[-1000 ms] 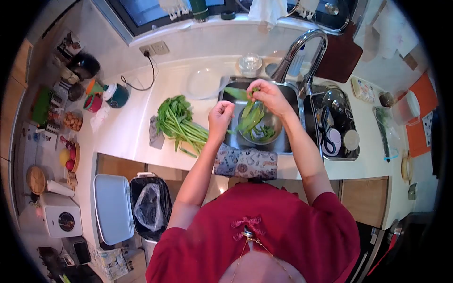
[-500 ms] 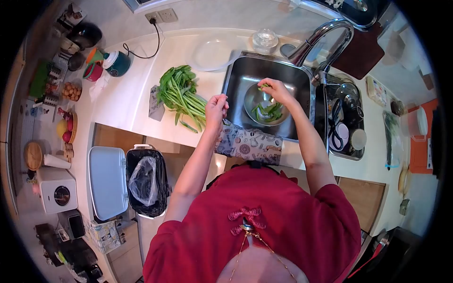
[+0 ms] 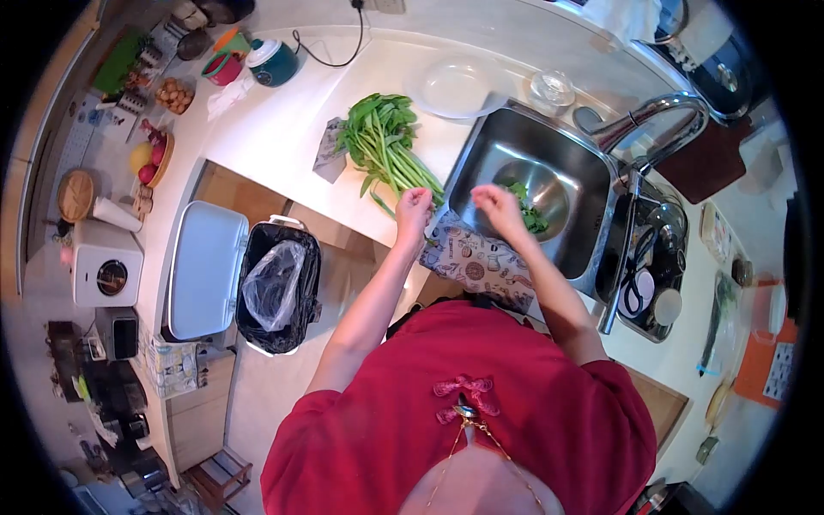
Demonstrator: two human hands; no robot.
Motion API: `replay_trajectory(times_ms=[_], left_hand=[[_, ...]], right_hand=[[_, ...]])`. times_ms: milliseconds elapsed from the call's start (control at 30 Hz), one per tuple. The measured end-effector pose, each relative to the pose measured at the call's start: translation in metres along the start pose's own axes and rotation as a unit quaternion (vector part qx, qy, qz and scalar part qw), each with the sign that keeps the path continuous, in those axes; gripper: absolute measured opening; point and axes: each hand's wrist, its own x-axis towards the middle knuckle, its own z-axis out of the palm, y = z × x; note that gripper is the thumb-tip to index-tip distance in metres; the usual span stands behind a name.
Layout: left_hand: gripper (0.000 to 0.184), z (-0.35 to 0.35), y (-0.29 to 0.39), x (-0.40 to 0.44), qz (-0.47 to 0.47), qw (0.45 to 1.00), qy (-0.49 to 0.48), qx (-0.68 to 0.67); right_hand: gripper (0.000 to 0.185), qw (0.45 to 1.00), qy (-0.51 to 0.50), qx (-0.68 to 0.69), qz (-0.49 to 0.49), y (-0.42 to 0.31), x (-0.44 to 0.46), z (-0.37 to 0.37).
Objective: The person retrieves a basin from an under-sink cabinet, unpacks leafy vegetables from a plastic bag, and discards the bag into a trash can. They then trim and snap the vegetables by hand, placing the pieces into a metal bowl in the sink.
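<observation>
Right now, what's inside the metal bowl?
Green leaves lie in the metal bowl. The right hand covers part of its left side; whatever lies behind there is hidden.

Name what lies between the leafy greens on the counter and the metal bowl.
In the head view: a counter strip, the sink's left rim and the right hand.

Over there, leaves (image 3: 534, 220) lie in 1 bowl (image 3: 554, 196) in the sink (image 3: 585, 236); greens (image 3: 378, 137) lie left on the desk (image 3: 283, 133), a bin (image 3: 312, 257) near left.
</observation>
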Motion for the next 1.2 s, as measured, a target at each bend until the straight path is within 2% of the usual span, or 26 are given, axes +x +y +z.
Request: replay_trajectory(times_ms=[100, 167, 200, 267, 333, 400, 433, 500, 600, 633, 700, 833, 900, 933, 1000, 1033, 1100, 1133, 1200], left_hand=[[0.014, -0.017, -0.005, 0.003, 0.034, 0.996, 0.076, 0.029], [0.015, -0.027, -0.012, 0.008, 0.051, 0.991, 0.113, 0.045], [0.016, -0.029, -0.013, 0.009, 0.067, 0.985, 0.147, 0.063], [0.017, -0.035, -0.014, 0.012, 0.068, 0.984, 0.153, 0.065], [0.018, -0.038, -0.011, 0.011, 0.069, 0.983, 0.158, 0.068], [0.020, -0.038, -0.007, 0.009, 0.045, 0.991, 0.120, -0.025], [0.020, -0.037, -0.004, 0.008, 0.045, 0.992, 0.118, -0.025], [0.025, -0.033, 0.004, 0.003, -0.030, 0.957, 0.013, -0.288], [0.026, -0.017, 0.015, -0.003, -0.043, 0.935, -0.046, -0.348], [0.026, -0.016, 0.014, -0.002, -0.044, 0.935, -0.048, -0.348], [0.023, -0.011, 0.012, 0.001, -0.044, 0.929, -0.090, -0.357], [0.024, -0.004, 0.002, 0.004, -0.042, 0.923, -0.107, -0.367], [0.024, -0.001, 0.002, 0.002, -0.030, 0.927, -0.119, -0.355], [0.024, 0.000, 0.005, -0.001, -0.030, 0.926, -0.119, -0.356], [0.019, 0.000, 0.010, -0.007, -0.071, 0.947, -0.105, -0.296], [0.019, -0.002, 0.008, -0.008, -0.071, 0.947, -0.105, -0.297], [0.017, -0.006, 0.003, -0.009, -0.049, 0.975, -0.140, -0.164], [0.017, -0.009, 0.002, -0.009, -0.046, 0.975, -0.138, -0.165], [0.025, -0.015, 0.002, -0.011, -0.051, 0.982, -0.158, -0.093]], right_hand=[[0.013, 0.996, -0.033, -0.052, -0.059, 0.001, -0.020, 0.035], [0.011, 0.980, -0.064, -0.094, -0.161, 0.001, -0.030, 0.047], [0.011, 0.980, -0.066, -0.093, -0.162, 0.003, -0.032, 0.052], [0.011, 0.958, -0.054, -0.106, -0.260, 0.007, -0.036, 0.058], [0.009, 0.961, -0.055, -0.106, -0.249, 0.011, -0.039, 0.059], [0.008, 0.950, -0.048, -0.128, -0.280, 0.014, -0.041, 0.059], [0.008, 0.950, -0.046, -0.129, -0.280, 0.014, -0.042, 0.059], [0.011, 0.940, -0.052, -0.158, -0.299, 0.015, -0.044, 0.057], [0.014, 0.961, 0.005, -0.121, -0.250, 0.009, -0.047, 0.063], [0.014, 0.961, 0.007, -0.122, -0.249, 0.005, -0.048, 0.064], [0.018, 0.991, 0.003, -0.046, -0.128, -0.002, -0.048, 0.065], [0.019, 0.997, -0.003, -0.010, -0.081, 0.005, -0.043, 0.069], [0.017, 0.989, 0.032, 0.147, -0.014, 0.007, -0.042, 0.073], [0.017, 0.989, 0.031, 0.146, -0.013, 0.008, -0.042, 0.071], [0.016, 0.975, 0.043, 0.217, 0.015, 0.006, -0.039, 0.064], [0.016, 0.973, 0.041, 0.227, 0.005, 0.003, -0.038, 0.061], [0.016, 0.971, 0.039, 0.238, 0.007, -0.001, -0.034, 0.055], [0.016, 0.968, 0.036, 0.249, 0.009, -0.004, -0.031, 0.054], [0.017, 0.971, 0.035, 0.235, 0.007, -0.011, -0.027, 0.053]])
